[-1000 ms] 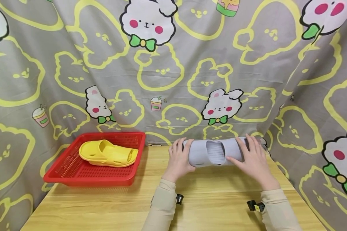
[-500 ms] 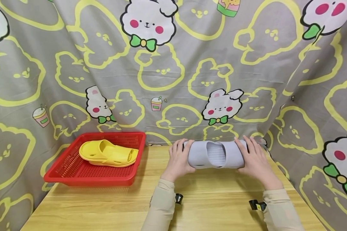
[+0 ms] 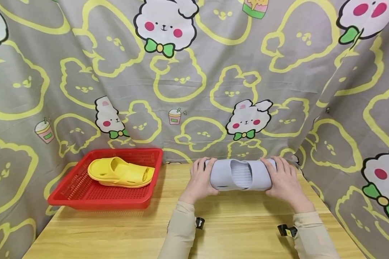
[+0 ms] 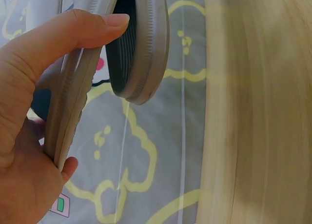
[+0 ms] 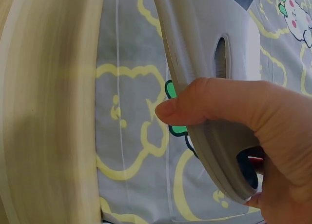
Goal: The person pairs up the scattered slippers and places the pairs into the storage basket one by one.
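A pair of pale grey slippers (image 3: 220, 176), one fitted against the other, spans the gap between both hands above the far side of the table in the head view. My left hand (image 3: 201, 181) grips the left end, fingers over the top and thumb on the near side. At the opposite end, my right hand (image 3: 285, 181) holds on the same way. In the left wrist view the thumb lies across a grey sole edge (image 4: 70, 102), with the ribbed dark inside of a slipper (image 4: 139, 63) beyond it. The right wrist view has the thumb pressed along a slipper's side (image 5: 214, 141).
To the left stands a red perforated basket (image 3: 100, 205) with yellow slippers (image 3: 116, 171) in it. The wooden table (image 3: 123, 233) meets a patterned grey curtain (image 3: 181, 90) at the back and sides. Black wrist-camera mounts (image 3: 286, 230) show by the sleeves.
The right thumb has moved from the slipper's front face to its lower edge, and the right hand has shifted slightly inward. The slippers have tipped and lowered a little. The left hand keeps its grip.
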`<state>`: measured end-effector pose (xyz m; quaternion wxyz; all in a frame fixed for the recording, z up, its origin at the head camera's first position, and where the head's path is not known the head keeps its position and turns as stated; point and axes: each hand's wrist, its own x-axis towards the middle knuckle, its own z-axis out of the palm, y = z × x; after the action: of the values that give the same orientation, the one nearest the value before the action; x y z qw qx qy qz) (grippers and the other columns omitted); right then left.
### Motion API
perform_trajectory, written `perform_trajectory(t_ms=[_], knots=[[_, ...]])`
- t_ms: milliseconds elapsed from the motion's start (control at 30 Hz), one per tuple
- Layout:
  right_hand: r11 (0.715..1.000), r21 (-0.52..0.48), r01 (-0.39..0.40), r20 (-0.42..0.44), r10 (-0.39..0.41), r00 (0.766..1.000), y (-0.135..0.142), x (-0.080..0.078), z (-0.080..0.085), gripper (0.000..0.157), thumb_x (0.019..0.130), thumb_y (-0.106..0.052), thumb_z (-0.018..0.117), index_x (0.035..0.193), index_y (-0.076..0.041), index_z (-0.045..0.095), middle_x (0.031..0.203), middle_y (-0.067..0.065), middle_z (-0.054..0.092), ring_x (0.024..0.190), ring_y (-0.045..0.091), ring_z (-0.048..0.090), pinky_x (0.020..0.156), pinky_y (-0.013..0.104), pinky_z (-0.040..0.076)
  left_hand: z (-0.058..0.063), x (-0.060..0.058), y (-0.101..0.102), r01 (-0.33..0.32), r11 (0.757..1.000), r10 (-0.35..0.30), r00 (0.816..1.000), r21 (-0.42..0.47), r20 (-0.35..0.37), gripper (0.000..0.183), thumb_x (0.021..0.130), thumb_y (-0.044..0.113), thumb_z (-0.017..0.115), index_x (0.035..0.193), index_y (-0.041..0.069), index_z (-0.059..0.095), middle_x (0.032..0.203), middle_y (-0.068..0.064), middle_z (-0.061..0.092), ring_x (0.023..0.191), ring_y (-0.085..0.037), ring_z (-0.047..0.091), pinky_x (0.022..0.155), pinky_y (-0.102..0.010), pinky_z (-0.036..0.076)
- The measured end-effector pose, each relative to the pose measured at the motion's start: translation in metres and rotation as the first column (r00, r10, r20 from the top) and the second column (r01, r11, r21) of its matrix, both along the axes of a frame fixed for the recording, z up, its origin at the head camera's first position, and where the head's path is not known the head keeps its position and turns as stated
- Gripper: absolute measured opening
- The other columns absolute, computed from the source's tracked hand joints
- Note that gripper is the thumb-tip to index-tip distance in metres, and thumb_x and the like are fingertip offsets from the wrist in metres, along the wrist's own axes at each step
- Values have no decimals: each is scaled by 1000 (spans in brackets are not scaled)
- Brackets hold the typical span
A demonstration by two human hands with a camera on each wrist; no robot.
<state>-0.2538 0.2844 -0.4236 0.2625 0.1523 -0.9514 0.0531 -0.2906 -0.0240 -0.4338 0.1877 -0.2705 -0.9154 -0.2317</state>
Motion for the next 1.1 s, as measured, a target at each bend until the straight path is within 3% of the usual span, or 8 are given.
perform_trajectory(t_ms=[467, 867, 1100], knots=[[1000, -8, -3, 22, 3, 1000, -6, 4, 3, 109, 42, -23, 94, 138, -15, 42, 135, 26, 39, 126, 47, 33, 94, 66, 31, 9, 4, 8, 16, 999, -16, 1000, -28, 5, 110, 52, 34, 94, 143, 26, 33, 141, -11, 36, 134, -32, 28, 109, -54, 29], [1000, 2, -17, 47, 17, 999, -10, 5, 3, 108, 43, -25, 94, 138, -16, 43, 133, 27, 43, 124, 47, 37, 94, 67, 32, 4, 7, 14, 22, 1000, -22, 999, -4, 30, 109, 52, 32, 94, 142, 25, 34, 142, -11, 36, 135, -32, 26, 108, -55, 27], [1000, -24, -3, 51, 4, 999, -9, 6, 8, 107, 43, -22, 93, 138, -18, 43, 136, 26, 39, 127, 48, 32, 92, 67, 31, 2, 5, 13, 3, 1000, -3, 1000, -12, 11, 118, 50, 36, 95, 147, 22, 28, 144, -14, 35, 135, -33, 27, 110, -56, 27]])
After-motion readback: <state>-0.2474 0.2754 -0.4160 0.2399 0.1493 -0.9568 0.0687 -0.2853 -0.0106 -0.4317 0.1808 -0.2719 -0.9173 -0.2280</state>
